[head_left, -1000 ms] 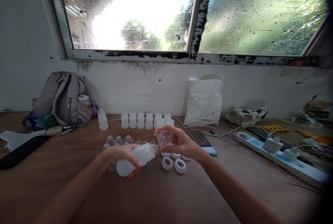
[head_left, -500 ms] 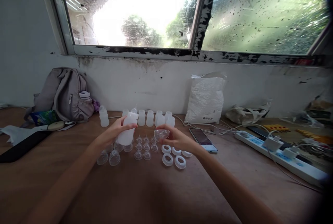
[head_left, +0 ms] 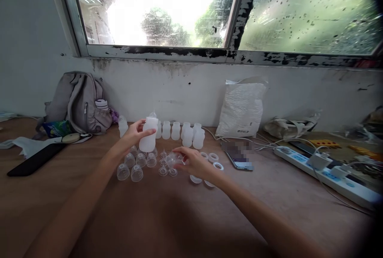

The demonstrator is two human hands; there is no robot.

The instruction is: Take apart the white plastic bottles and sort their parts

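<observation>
My left hand (head_left: 136, 133) grips a frosted white bottle (head_left: 147, 137) with a clear nipple on top, held upright over several clear caps (head_left: 137, 173). Between the fingers of my right hand (head_left: 191, 161) is a clear cap (head_left: 173, 159), above the small clear nipples (head_left: 163, 171) on the table. White rings (head_left: 213, 157) lie beside and partly behind my right hand. Several frosted bottles (head_left: 176, 130) stand in rows at the back, and one more bottle (head_left: 122, 126) stands just left of my left hand.
On the brown table (head_left: 143, 218), a grey backpack (head_left: 85, 104) and black case (head_left: 37, 160) are left. A white plastic bag (head_left: 241, 108) leans on the wall. A phone (head_left: 239, 159), cables and a power strip (head_left: 326, 174) lie right.
The held bottle is now more upright and slightly higher in the view. My right hand has moved left with the clear cap, closer to the bottle. The camera view has shifted a little.
</observation>
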